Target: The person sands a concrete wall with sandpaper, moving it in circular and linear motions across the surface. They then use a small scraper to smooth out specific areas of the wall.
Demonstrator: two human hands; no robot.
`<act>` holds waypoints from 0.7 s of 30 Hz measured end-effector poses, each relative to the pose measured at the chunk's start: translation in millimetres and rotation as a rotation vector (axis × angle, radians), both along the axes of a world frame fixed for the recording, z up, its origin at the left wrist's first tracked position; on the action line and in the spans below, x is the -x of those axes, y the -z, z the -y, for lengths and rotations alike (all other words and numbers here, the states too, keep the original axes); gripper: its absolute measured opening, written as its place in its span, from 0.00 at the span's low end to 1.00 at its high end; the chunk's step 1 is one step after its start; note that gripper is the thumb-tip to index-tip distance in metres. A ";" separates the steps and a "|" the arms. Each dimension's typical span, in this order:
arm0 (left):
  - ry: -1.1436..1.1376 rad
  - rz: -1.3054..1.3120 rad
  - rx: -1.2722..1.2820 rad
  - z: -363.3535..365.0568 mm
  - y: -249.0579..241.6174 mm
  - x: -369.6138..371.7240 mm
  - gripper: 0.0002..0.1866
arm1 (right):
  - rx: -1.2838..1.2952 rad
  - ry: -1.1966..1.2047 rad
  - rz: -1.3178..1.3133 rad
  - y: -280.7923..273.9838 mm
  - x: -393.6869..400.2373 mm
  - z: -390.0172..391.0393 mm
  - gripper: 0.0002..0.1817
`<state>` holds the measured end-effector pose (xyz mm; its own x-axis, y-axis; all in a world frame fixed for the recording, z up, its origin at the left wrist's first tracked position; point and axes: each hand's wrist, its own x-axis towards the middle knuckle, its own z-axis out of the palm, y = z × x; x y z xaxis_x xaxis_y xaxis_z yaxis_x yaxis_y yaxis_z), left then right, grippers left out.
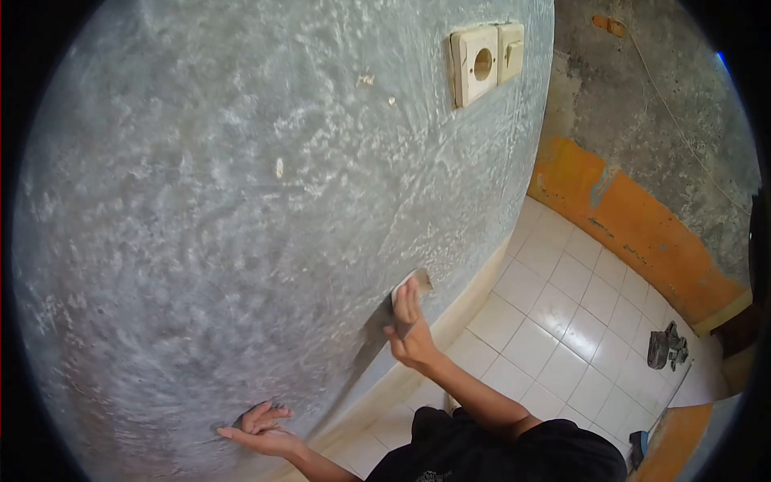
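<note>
A grey, mottled wall with a rough plaster-like surface fills most of the view. My right hand presses a small flat pale piece against the wall's lower right part. Its fingers lie over the piece and cover much of it, so its exact kind does not show. Lower left, my left hand is close to the wall or touching it, fingers apart and slightly bent, with nothing visible in it. A dark shadow falls on the wall below my right hand.
A socket and switch plate sits high on the wall. White floor tiles run along its base to the right. Beyond them are an orange-banded wall, a hanging cord and dark footwear-like items on the floor.
</note>
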<state>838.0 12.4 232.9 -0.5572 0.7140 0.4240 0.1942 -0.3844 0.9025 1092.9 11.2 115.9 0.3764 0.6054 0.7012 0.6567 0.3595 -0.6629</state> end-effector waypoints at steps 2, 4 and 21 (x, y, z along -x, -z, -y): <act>0.005 0.000 0.003 0.8 -0.3 -0.4 0.45 | 0.029 0.042 -0.132 18.4 -9.8 2.8 0.37; 0.019 0.004 0.009 -0.2 -2.7 0.1 0.45 | 0.038 0.090 -0.269 23.0 -33.5 -2.3 0.37; 0.104 0.037 0.047 -2.0 -0.3 9.2 0.48 | 0.057 -0.211 -0.166 78.4 -38.3 -3.3 0.36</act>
<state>828.8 14.4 233.2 -0.4938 0.7875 0.3689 0.1216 -0.3575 0.9260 1131.2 14.5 37.5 0.3445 0.7198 0.6026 0.4517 0.4357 -0.7786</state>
